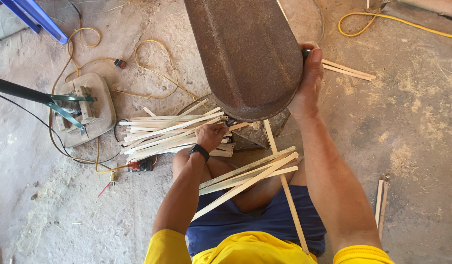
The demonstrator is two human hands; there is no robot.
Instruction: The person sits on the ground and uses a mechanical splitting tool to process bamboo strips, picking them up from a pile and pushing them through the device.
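My left hand, with a black watch on the wrist, reaches down into a pile of pale wooden strips on the floor and closes on some of them. My right hand grips the right edge of a large rusty metal cover that fills the top middle of the view. More wooden strips lie across my lap, over my blue shorts. One long strip runs down past my right leg.
A yellow cord loops over the dusty concrete floor. A flat grey base with a green-clamped pole stands at left. A blue frame is at top left. Loose strips lie at right and lower right.
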